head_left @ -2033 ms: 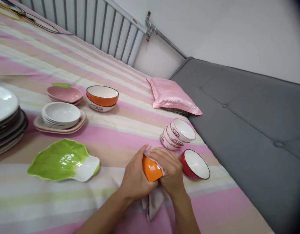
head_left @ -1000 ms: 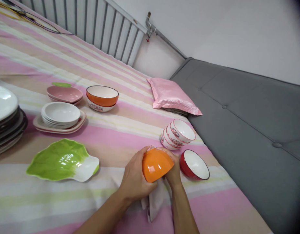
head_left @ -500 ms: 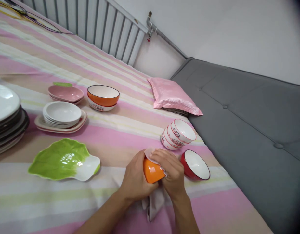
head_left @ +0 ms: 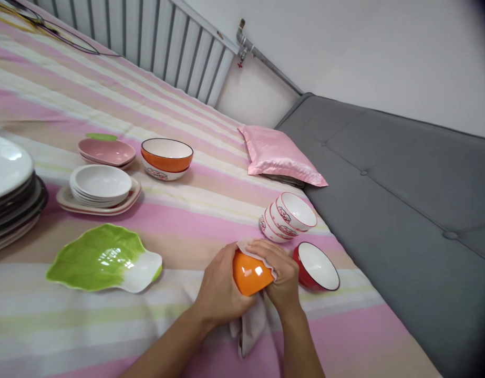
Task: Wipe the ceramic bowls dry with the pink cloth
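An orange bowl is held up between my two hands, its glossy outside facing me. My left hand grips its left side, fingers wrapped round it. Over its right side my right hand is closed on a pale pinkish cloth, pressing it against the bowl; the cloth's loose end hangs below. Just right of my right hand a red bowl with a white inside tilts on the bedspread. Behind it leans a stack of white bowls with red rims. The held bowl's inside is hidden.
Left lies a green leaf-shaped dish. Beyond it are small white plates on a tray-like dish, pink dishes and two stacked bowls. A tall plate stack stands far left. A pink pillow rests by the grey headboard.
My right hand and the cloth have shifted slightly over the orange bowl, exposing more of its surface. My left hand has barely moved.
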### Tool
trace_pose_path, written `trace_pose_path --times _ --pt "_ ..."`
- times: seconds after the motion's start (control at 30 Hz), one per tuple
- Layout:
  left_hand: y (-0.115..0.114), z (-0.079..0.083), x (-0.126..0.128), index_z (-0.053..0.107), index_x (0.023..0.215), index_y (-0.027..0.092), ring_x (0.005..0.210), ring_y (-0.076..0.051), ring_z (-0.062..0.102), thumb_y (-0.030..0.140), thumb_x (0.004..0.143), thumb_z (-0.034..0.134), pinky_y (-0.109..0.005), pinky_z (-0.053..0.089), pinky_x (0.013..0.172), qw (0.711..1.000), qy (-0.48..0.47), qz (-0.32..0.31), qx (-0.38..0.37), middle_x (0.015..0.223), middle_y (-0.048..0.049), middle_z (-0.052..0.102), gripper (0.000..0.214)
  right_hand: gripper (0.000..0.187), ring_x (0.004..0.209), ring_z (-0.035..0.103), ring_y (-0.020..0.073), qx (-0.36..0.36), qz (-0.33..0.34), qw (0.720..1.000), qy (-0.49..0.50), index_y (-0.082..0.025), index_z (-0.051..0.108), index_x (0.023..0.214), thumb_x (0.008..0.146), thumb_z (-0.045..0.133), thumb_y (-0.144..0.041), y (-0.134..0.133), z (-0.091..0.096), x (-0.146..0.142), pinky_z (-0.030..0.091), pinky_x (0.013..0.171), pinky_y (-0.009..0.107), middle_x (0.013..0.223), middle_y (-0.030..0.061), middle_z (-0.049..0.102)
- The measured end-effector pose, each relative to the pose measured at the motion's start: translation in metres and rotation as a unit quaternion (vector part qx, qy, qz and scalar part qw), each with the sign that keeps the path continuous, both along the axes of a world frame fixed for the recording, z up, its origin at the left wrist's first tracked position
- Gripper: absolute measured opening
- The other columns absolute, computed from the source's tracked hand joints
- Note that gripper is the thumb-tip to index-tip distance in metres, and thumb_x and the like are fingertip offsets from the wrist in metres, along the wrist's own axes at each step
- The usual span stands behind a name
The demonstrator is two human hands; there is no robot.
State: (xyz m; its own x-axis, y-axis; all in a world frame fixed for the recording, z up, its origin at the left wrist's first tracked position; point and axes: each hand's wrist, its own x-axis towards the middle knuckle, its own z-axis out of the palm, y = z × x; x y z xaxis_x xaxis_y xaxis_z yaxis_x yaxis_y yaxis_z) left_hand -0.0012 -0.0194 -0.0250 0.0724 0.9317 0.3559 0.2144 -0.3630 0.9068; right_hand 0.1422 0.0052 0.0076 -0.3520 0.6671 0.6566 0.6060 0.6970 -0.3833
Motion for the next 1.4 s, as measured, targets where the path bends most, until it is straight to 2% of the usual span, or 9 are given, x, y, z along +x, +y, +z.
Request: trace_pose_path --times 0.13,0.27,0.5,0.73,0.93,1.07,1.17,1.3,1.4 --pt "0.001 -0.004 0.001 0.042 0.117 0.019 0.103 -0.027 0.056 0.015 0.053 0.058 -0.043 0.045 0.091 1.000 0.011 0.011 -0.008 0.114 -0.0096 0.058 0.066 0.031 0.094 0.067 0.0208 -0.070 0.001 0.995 0.077 -0.023 0.073 0.095 0.074 0.054 -0.009 0.004 -0.005 0.005 0.053 0.084 0.034 0.096 0.0053 0.072" --pt "0.000 -0.007 0.001 0.041 0.120 0.019 0.107 -0.027 0.055 0.016 0.052 0.058 -0.044 0.044 0.094 1.000 0.020 0.010 -0.011 0.119 -0.0107 0.056 0.069 0.033 0.091 0.068 0.0219 -0.140 -0.015 0.975 0.172 -0.021 0.074 0.090 0.067 0.054 -0.009 0.009 -0.015 0.011 0.055 0.081 0.033 0.095 0.0059 0.073" --pt "0.000 -0.006 0.000 0.042 0.120 0.020 0.109 -0.027 0.055 0.016 0.052 0.059 -0.046 0.044 0.095 1.000 0.007 0.009 -0.002 0.121 -0.0102 0.056 0.070 0.027 0.082 0.070 0.0224 -0.198 -0.011 0.937 0.288 -0.019 0.073 0.086 0.066 0.058 -0.013 0.019 -0.030 0.013 0.057 0.074 0.032 0.088 0.0067 0.074" --pt "0.000 -0.005 -0.001 0.041 0.119 0.020 0.106 -0.027 0.056 0.016 0.052 0.058 -0.045 0.045 0.092 1.000 0.008 0.014 -0.019 0.118 -0.0097 0.057 0.069 0.024 0.077 0.070 0.0224 -0.223 -0.038 0.939 0.261 -0.016 0.072 0.091 0.074 0.056 -0.018 0.023 -0.041 0.013 0.058 0.067 0.032 0.088 0.0099 0.074" --pt "0.000 -0.006 -0.002 0.041 0.119 0.020 0.107 -0.028 0.055 0.015 0.051 0.058 -0.044 0.044 0.093 1.000 0.009 0.013 -0.017 0.118 -0.0093 0.056 0.071 0.021 0.074 0.070 0.0221 -0.240 -0.048 0.934 0.262 -0.016 0.072 0.090 0.075 0.059 -0.021 0.025 -0.045 0.012 0.058 0.063 0.031 0.086 0.0098 0.074" --pt "0.000 -0.007 -0.002 0.038 0.122 0.019 0.110 -0.028 0.053 0.014 0.051 0.058 -0.044 0.042 0.096 1.000 0.006 0.000 0.005 0.122 -0.0106 0.053 0.074 0.019 0.077 0.070 0.0217 -0.187 -0.038 0.953 0.235 -0.017 0.071 0.087 0.073 0.059 -0.020 0.021 -0.033 0.013 0.058 0.068 0.031 0.086 0.0079 0.074" --pt "0.000 -0.007 -0.001 0.037 0.125 0.019 0.113 -0.027 0.050 0.014 0.053 0.058 -0.043 0.040 0.098 1.000 0.006 -0.010 0.024 0.123 -0.0113 0.051 0.076 0.023 0.082 0.070 0.0202 -0.137 -0.034 0.974 0.176 -0.018 0.071 0.091 0.075 0.056 -0.015 0.013 -0.019 0.014 0.057 0.073 0.031 0.091 0.0063 0.074" --pt "0.000 -0.005 0.000 0.035 0.127 0.018 0.111 -0.027 0.050 0.015 0.055 0.058 -0.044 0.039 0.098 0.999 0.005 -0.011 0.030 0.122 -0.0118 0.050 0.076 0.030 0.096 0.067 0.0198 -0.025 -0.044 0.999 0.006 -0.019 0.069 0.103 0.080 0.051 -0.010 -0.004 0.001 0.007 0.053 0.085 0.032 0.103 0.0070 0.071" --pt "0.000 -0.001 -0.001 0.041 0.115 0.018 0.101 -0.027 0.053 0.016 0.055 0.058 -0.042 0.043 0.090 0.999 -0.003 -0.030 0.019 0.110 -0.0097 0.054 0.063 0.034 0.100 0.065 0.0198 0.066 -0.059 0.991 -0.100 -0.020 0.068 0.106 0.084 0.046 -0.006 -0.016 0.011 -0.002 0.049 0.088 0.034 0.105 0.0060 0.071"
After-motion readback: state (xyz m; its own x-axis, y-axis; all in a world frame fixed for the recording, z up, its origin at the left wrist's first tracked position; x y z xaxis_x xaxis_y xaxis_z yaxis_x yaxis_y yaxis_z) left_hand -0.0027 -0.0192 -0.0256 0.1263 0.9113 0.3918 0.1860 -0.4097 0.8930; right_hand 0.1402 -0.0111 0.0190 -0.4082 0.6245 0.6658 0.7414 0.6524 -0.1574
